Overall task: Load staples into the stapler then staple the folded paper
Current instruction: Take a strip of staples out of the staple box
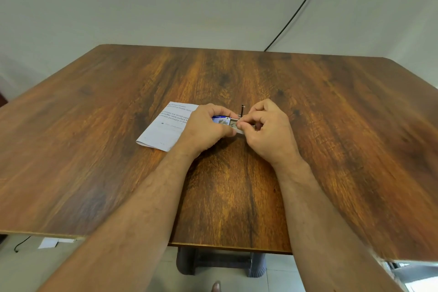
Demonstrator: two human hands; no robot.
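Wooden table (237, 73), pale wall (166, 0), tiled floor (279, 277)

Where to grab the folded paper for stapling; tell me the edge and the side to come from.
Take the folded paper by its near left corner, coming from the left. It lies flat on the table, and that corner is bare, while the left hand covers its right edge. Probably slide a fingertip under first.
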